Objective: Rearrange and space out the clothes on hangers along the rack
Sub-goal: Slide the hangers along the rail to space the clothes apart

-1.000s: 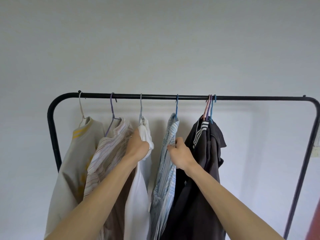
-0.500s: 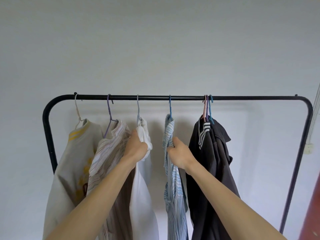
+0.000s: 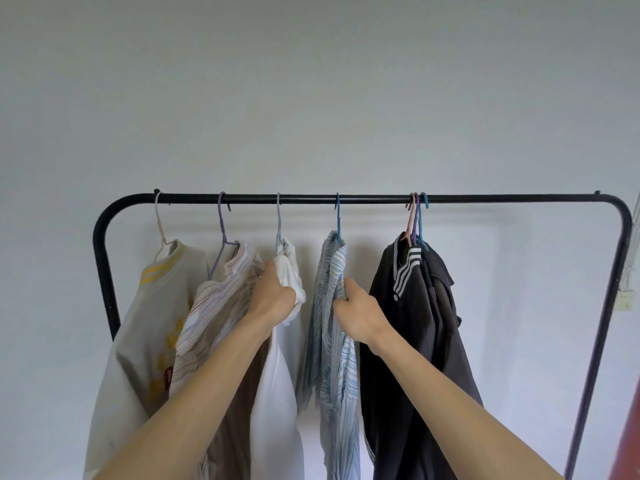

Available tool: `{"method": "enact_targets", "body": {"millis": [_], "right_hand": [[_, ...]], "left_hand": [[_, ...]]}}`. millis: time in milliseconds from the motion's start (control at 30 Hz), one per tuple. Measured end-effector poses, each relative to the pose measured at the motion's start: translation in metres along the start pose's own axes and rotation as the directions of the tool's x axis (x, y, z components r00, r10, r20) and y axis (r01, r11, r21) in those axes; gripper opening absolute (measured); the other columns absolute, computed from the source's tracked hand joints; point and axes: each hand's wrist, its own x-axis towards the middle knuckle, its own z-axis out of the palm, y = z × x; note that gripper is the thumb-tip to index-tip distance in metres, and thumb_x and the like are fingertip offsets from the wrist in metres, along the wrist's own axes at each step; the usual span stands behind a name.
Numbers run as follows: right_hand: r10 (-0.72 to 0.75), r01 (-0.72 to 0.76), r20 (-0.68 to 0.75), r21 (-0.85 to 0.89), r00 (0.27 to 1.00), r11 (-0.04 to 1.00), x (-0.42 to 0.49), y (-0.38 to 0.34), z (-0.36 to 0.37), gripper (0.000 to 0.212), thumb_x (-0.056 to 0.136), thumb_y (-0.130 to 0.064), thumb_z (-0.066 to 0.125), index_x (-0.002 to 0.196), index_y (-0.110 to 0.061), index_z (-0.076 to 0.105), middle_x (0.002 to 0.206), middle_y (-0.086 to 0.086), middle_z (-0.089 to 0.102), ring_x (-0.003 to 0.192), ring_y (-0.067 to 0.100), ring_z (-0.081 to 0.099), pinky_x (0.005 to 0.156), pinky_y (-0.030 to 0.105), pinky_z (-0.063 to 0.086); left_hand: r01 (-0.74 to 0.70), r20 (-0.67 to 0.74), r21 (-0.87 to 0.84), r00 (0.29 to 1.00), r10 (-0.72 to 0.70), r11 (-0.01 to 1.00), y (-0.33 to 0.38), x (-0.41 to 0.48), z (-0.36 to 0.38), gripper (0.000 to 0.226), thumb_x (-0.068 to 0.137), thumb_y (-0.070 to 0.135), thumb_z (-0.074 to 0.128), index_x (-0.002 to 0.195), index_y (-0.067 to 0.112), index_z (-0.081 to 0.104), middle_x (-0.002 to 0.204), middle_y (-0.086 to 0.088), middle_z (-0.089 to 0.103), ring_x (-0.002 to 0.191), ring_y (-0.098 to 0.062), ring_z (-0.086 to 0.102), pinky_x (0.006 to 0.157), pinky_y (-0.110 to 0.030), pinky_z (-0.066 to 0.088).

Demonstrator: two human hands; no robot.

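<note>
**Rack colours, L→R**

Rack (image 3: 346,198): black metal. Wall (image 3: 311,81): plain pale grey. Tee (image 3: 138,334): beige w/ yellow collar stripes + yellow/red print, white hanger (image 3: 160,223). Shirt (image 3: 221,299): white w/ thin red/brown stripes, purple hanger (image 3: 221,220). White garment (image 3: 277,393): plain, pale blue hanger (image 3: 278,220). Striped shirt (image 3: 332,358): blue/white, blue hanger (image 3: 338,216). Dark garments (image 3: 426,341): charcoal/black, white collar stripes; hooks (image 3: 416,216) pink, purple, teal.

Four hangers spaced along rack (image 3: 346,199) left-to-mid, three bunched right of ctr, wall (image 3: 311,81) behind.
</note>
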Motion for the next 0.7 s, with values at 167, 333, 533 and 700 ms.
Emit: {"method": "enact_targets", "body": {"millis": [167,333,533,700], "right_hand": [[-0.019,0.019,0.017,-0.003,1.0,1.0,-0.001,-0.001,0.0,0.025,0.085,-0.015,0.035,0.103,-0.014,0.051,0.091,0.014,0.064,0.073,0.026,0.05,0.065,0.035,0.042],[-0.025,0.025,0.014,-0.013,1.0,1.0,-0.001,-0.002,0.001,0.023,0.086,-0.016,0.036,0.104,-0.014,0.05,0.091,0.011,0.063,0.075,0.026,0.054,0.066,0.035,0.045],[-0.066,0.061,-0.017,-0.19,0.998,0.98,-0.011,-0.002,-0.01,0.056,0.091,-0.054,0.043,0.133,-0.017,0.044,0.085,0.005,0.069,0.068,0.019,0.065,0.067,0.029,0.047],[-0.259,0.094,-0.404,-0.385,0.877,0.918,-0.023,0.015,-0.055,0.037,0.089,-0.05,0.047,0.107,-0.021,0.061,0.092,-0.003,0.067,0.09,0.023,0.064,0.076,0.033,0.049]], "left_hand": [[0.004,-0.012,-0.004,1.0,-0.004,1.0,0.0,-0.003,-0.003,0.054,0.08,-0.014,0.052,0.13,0.004,0.044,0.105,-0.003,0.051,0.097,-0.02,0.05,0.067,-0.025,0.036],[0.017,-0.005,0.014,1.0,-0.017,1.0,0.004,-0.007,-0.002,0.072,0.083,-0.01,0.052,0.149,0.008,0.027,0.141,-0.012,0.045,0.13,-0.03,0.043,0.09,-0.029,0.033],[-0.024,-0.141,0.259,0.988,0.062,0.966,0.004,-0.014,0.001,0.093,0.086,0.012,0.058,0.157,0.016,-0.003,0.163,-0.016,0.006,0.148,-0.035,0.012,0.116,-0.044,0.02],[-0.27,-0.22,0.561,0.863,0.455,0.783,0.027,-0.018,0.027,0.083,0.086,0.029,0.054,0.156,0.013,0.013,0.163,-0.011,0.007,0.148,-0.031,0.008,0.12,-0.044,0.018]]}}
